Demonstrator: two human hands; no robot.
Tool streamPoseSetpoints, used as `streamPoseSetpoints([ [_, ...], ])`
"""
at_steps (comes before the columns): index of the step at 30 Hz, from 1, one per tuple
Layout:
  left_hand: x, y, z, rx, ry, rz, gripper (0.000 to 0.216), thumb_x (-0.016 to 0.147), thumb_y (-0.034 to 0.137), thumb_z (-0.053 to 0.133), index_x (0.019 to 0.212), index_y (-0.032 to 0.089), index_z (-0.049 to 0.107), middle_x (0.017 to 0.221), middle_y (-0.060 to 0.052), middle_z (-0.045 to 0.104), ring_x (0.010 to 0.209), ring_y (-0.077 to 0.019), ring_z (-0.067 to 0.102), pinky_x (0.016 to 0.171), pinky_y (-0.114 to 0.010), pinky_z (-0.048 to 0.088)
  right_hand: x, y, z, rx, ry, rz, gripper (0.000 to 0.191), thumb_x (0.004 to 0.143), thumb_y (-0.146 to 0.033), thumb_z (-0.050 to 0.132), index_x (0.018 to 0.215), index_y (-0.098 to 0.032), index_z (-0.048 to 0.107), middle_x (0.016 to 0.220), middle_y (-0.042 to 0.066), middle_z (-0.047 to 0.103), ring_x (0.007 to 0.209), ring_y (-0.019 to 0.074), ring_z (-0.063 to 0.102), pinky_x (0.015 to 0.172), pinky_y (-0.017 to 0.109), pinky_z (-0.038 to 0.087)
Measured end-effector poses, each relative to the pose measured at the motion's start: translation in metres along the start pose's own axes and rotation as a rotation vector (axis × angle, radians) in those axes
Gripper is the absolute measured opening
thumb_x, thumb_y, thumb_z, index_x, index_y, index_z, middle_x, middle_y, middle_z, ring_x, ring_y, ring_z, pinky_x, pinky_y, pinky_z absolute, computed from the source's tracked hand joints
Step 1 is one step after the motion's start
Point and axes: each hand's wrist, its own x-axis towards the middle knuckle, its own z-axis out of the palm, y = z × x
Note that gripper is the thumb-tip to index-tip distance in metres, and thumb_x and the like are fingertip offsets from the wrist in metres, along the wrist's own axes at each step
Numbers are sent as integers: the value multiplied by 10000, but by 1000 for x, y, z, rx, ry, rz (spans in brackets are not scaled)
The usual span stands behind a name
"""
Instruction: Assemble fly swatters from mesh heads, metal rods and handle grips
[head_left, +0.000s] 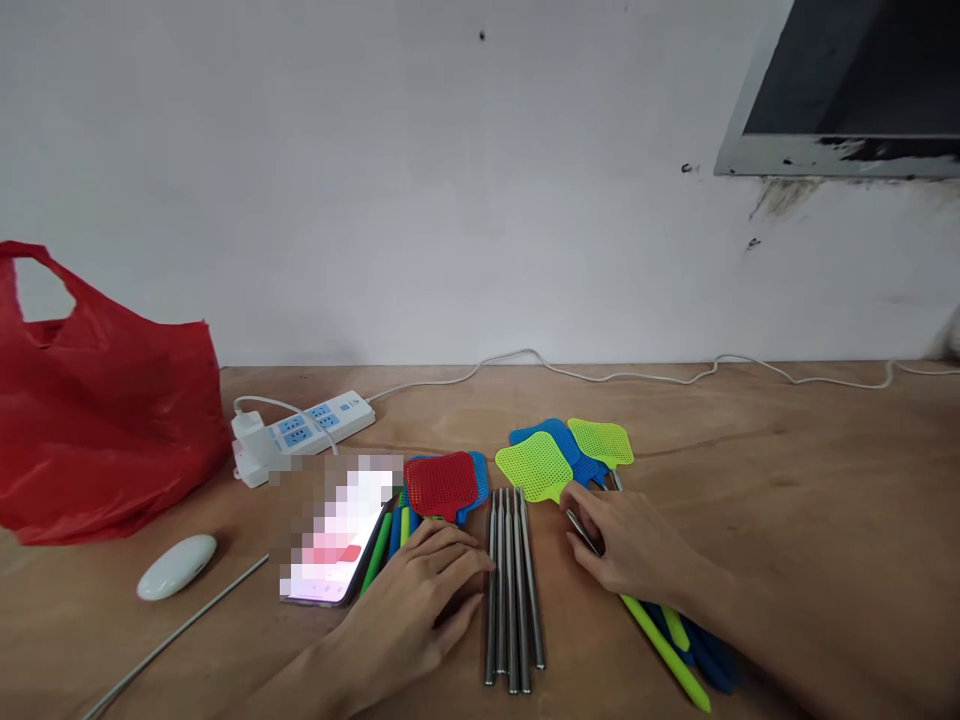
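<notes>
My right hand [637,545] is closed round the thin metal shaft of a yellow-green fly swatter [534,466], just below its mesh head. Under and behind it lie a blue fly swatter [556,436] and another yellow-green fly swatter [601,442], and their coloured handles come out below my wrist. Several metal rods [513,590] lie side by side between my hands. My left hand [420,600] has its fingers bent but apart, with the index fingertip at the leftmost rod. Partly beneath it is a pile with a red fly swatter [442,484] on top and green, blue and yellow handles.
Left of the pile lies a lit phone [345,545], partly blurred. Behind it is a white power strip [322,422], its cable running along the wall. A red plastic bag [112,420], a white mouse [177,567] and a grey cable [176,637] are at the left.
</notes>
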Motion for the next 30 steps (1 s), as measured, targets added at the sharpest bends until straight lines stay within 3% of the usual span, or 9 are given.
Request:
streamPoseSetpoints([
  [4, 0, -1, 0, -3, -8, -5, 158, 902, 105, 560, 996, 220, 612, 1023, -39, 703, 1045, -224, 617, 968, -403, 449, 1, 1, 5, 5, 6, 8, 227, 798, -119, 531, 1005, -202, 576, 656, -20, 563, 613, 190, 538, 557, 288, 225],
  [8, 1, -1, 0, 4, -4, -19, 78, 903, 129, 581, 869, 198, 593, 981, -41, 705, 1014, -225, 622, 943, -388, 455, 5, 7, 12, 175, 136, 93, 180, 802, -128, 531, 958, -216, 552, 618, -53, 517, 578, 161, 533, 566, 270, 270],
  [11, 2, -1, -2, 9, -5, 29, 87, 933, 147, 568, 890, 204, 617, 985, -23, 719, 1028, -222, 616, 957, -386, 440, 9, 10, 16, 507, 297, 170, 141, 813, -198, 555, 943, -231, 513, 605, -83, 453, 494, 120, 445, 523, 248, 286],
  [14, 3, -1, -4, 8, -13, 50, 109, 948, 148, 557, 954, 215, 643, 1044, -12, 719, 1015, -213, 613, 949, -380, 434, 12, 6, 12, 923, 407, 272, 229, 833, -330, 610, 984, -244, 462, 625, -92, 471, 465, 97, 387, 463, 219, 284],
  [20, 2, -1, -3, 24, -29, 45, 175, 953, 118, 527, 1015, 216, 658, 1066, -17, 713, 978, -213, 614, 908, -382, 437, 14, -6, -4, 1425, 474, 558, 546, 667, -487, 805, 1044, -236, 500, 649, -71, 595, 414, 60, 340, 355, 168, 220],
  [24, 0, -2, -2, 24, -44, 39, 209, 955, 116, 519, 1069, 220, 660, 1100, -27, 705, 992, -215, 613, 911, -386, 440, 16, -10, -7, 1572, 421, 636, 533, 618, -465, 841, 996, -202, 572, 648, -49, 608, 448, 64, 382, 351, 156, 234],
  [30, 1, -1, -3, 29, -56, 14, 225, 968, 141, 498, 1093, 220, 667, 1060, -45, 703, 987, -226, 619, 912, -396, 458, 14, -11, -6, 1605, 374, 668, 484, 635, -452, 845, 996, -185, 664, 616, -44, 586, 483, 81, 435, 384, 177, 287],
])
